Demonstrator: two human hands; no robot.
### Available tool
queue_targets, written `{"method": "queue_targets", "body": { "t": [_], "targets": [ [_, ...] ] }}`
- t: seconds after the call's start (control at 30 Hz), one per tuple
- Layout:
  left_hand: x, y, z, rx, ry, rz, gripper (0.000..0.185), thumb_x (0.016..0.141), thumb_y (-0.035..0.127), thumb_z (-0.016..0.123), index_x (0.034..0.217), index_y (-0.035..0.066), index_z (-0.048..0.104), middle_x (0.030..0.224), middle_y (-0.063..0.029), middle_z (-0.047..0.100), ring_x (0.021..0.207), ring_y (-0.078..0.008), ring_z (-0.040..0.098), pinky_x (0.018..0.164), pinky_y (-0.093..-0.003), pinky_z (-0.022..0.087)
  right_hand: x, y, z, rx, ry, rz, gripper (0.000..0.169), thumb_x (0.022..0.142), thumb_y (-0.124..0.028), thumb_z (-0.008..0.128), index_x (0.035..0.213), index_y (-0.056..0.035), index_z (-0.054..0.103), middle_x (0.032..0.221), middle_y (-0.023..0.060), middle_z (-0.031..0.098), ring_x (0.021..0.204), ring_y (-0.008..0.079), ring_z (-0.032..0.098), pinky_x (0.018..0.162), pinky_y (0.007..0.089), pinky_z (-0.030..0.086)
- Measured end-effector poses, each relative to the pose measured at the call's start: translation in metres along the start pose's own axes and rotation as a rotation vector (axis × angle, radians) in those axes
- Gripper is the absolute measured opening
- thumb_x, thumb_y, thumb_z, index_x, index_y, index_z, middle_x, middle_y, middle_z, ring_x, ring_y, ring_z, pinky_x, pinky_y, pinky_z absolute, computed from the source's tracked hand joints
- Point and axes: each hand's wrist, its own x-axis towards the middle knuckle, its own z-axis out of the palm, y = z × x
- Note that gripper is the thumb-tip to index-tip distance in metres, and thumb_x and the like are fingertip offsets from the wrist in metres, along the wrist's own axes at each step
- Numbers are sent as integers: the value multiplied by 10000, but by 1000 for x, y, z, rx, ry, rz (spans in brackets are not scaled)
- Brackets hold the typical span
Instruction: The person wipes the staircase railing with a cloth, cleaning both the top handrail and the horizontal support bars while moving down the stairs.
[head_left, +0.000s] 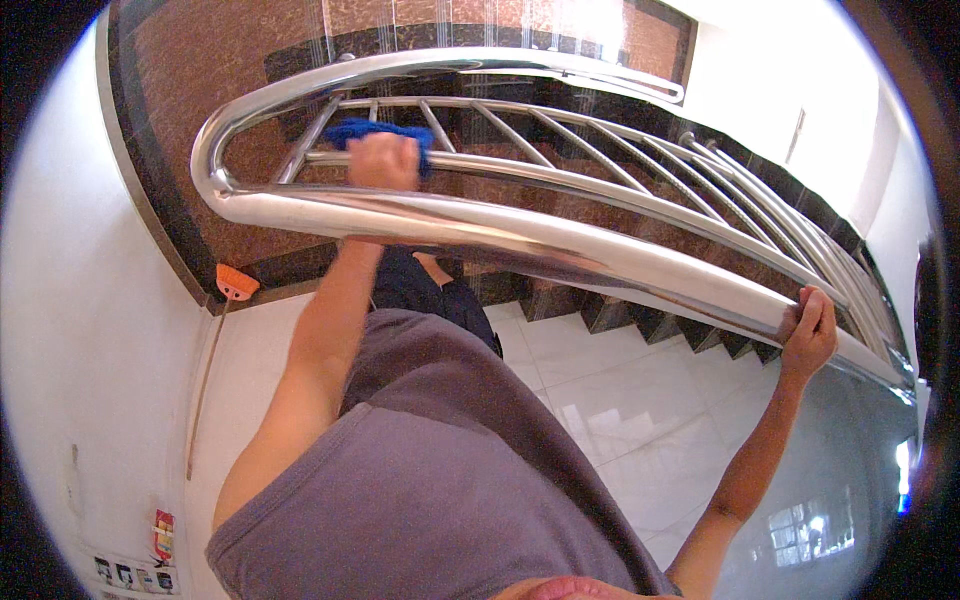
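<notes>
My left hand (385, 160) is closed on a bunched blue cloth (379, 132) and is slightly blurred. The cloth lies against a thin lower rail (510, 169) of the stainless steel stair railing. My left forearm passes behind the thick polished handrail (480, 220), which hides the wrist. Farther right, my right hand (811, 330) grips the same handrail, fingers over its top. Slanted steel balusters (512, 133) run between the thin rails just beyond the cloth. At the left, the handrail bends round into a second handrail (465, 56).
Dark-edged stair steps (600, 315) run below the railing, beside white floor tiles (622, 427). An orange broom (237, 283) stands in the corner by the white wall (82, 300). Brown stone flooring (247, 217) lies beyond the railing. Low on the left wall is a red-and-yellow sticker (163, 534).
</notes>
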Motion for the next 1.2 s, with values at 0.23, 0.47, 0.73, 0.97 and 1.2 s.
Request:
{"method": "queue_targets", "body": {
  "t": [0.23, 0.47, 0.73, 0.97, 1.2],
  "targets": [
    [2, 232, 7, -527, 88, 349, 345, 771, 305, 729, 997, 55, 653, 849, -124, 626, 813, -293, 604, 755, -449, 463, 0, -6, -3, 0, -8, 54, 275, 982, -219, 511, 1013, -16, 693, 950, 91, 720, 879, 168, 683, 799, 298, 516],
    [0, 192, 32, -603, 92, 435, 315, 692, 254, 799, 901, 99, 621, 810, -99, 613, 738, -303, 612, 662, -457, 470, 1, -11, -5, -37, -22, 42, 279, 980, -233, 508, 988, -23, 691, 923, 85, 719, 839, 170, 674, 777, 320, 515],
    [-9, -45, 3, 18, 244, 478, 203, 921, 209, 559, 917, 8, 581, 906, -170, 596, 814, -373, 561, 753, -513, 431, -2, -16, -3, -31, 39, -22, 260, 957, -224, 528, 952, -28, 699, 889, 74, 722, 817, 194, 683, 778, 318, 515],
    [-3, 104, 17, -233, 266, 301, 215, 878, 255, 616, 775, 66, 615, 729, -119, 589, 695, -335, 567, 653, -487, 433, -1, -20, -3, -36, 60, -86, 261, 956, -232, 522, 949, -41, 700, 892, 84, 719, 818, 211, 690, 778, 329, 518],
    [5, 295, 12, -505, 20, 579, 464, 817, 418, 672, 1135, 81, 639, 955, -124, 650, 849, -301, 647, 759, -434, 503, -1, -21, -4, -3, 65, -47, 239, 942, -237, 531, 942, -66, 697, 879, 76, 716, 811, 226, 689, 771, 341, 516]
  ]
}}
